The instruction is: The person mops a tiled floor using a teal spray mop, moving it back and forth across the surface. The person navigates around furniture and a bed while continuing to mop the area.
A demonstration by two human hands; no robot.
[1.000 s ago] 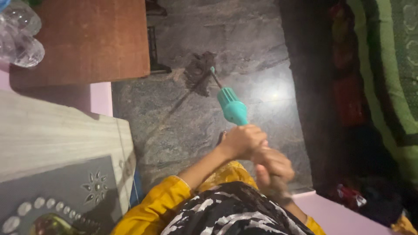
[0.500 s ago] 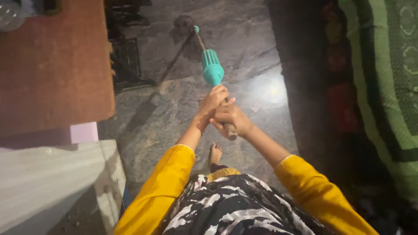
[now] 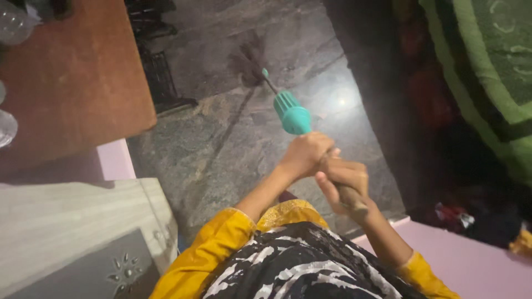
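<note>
I hold a broom with both hands over a grey stone floor [image 3: 233,149]. My left hand [image 3: 303,153] grips the handle just below its teal plastic collar [image 3: 291,113]. My right hand [image 3: 342,178] is closed around the brown wooden end of the handle [image 3: 352,199], close behind the left. The dark bristle head [image 3: 249,58] rests on the floor further away. Yellow sleeves cover both my arms.
A brown wooden table [image 3: 72,88] stands at the upper left with clear plastic bottles [image 3: 14,25] on it. A pale cabinet [image 3: 83,232] is at the lower left. A green patterned mat [image 3: 487,66] lies at the right, with dark clutter [image 3: 471,216] beneath it.
The broom head has swung across the floor, from left of centre toward the middle. My view has shifted, and my hands now sit lower and further right.
</note>
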